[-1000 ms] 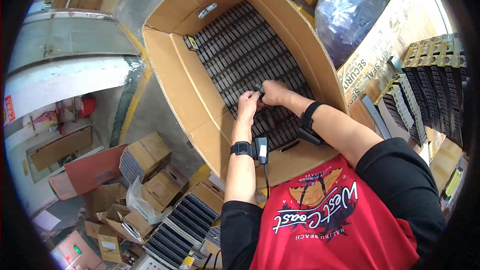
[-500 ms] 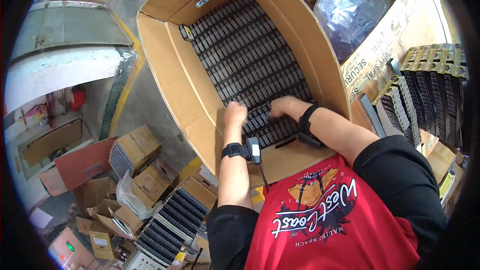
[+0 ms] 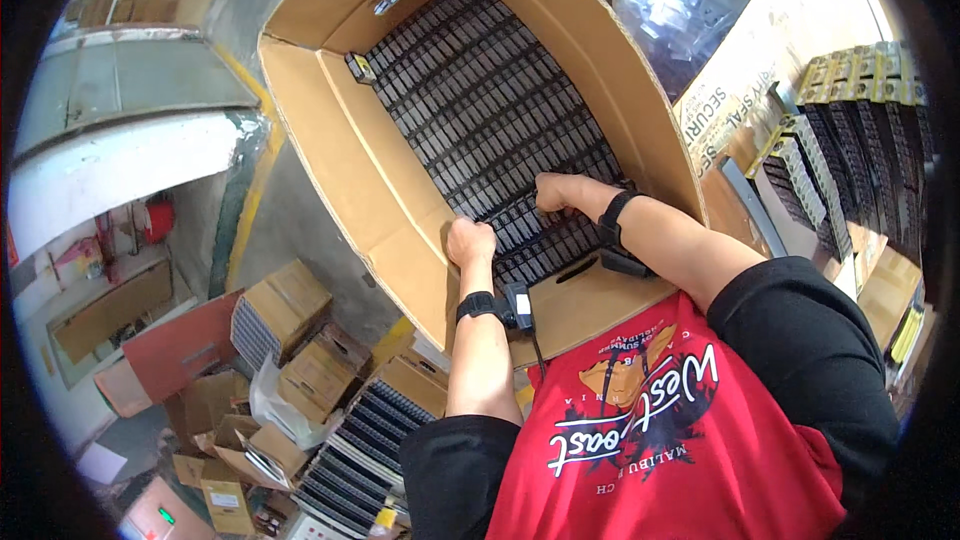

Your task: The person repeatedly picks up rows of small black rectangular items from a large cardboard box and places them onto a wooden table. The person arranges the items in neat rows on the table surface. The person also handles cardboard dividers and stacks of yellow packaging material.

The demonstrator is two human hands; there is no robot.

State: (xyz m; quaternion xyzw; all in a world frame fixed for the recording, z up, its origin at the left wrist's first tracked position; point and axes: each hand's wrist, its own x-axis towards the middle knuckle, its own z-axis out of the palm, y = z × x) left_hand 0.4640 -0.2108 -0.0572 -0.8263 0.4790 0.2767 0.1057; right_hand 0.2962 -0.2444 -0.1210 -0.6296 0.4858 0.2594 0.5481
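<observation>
A tall open cardboard box (image 3: 350, 190) stands in front of me, lined with tight rows of small dark packs (image 3: 480, 90). Inside its near part, my left hand (image 3: 470, 240) is closed by the left wall, at one end of a short row of the packs (image 3: 515, 224). At the row's other end is my right hand (image 3: 556, 192), fingers curled down against it. The fingertips of both hands are hidden from view, and I cannot tell if the row is lifted. A lone pack with a yellow edge (image 3: 360, 67) stands against the far left wall.
On the right stand racks of dark packs (image 3: 865, 120) beside a printed carton (image 3: 740, 105). A clear plastic bag (image 3: 690, 0) sits at the back right. Opened cartons (image 3: 255, 445) and stacked dark rows (image 3: 365, 440) crowd the lower left, beyond the box's wall.
The view has shifted slightly. My right hand has moved farther into the box and a little left; my left hand stays by the left wall. Both remain closed.
</observation>
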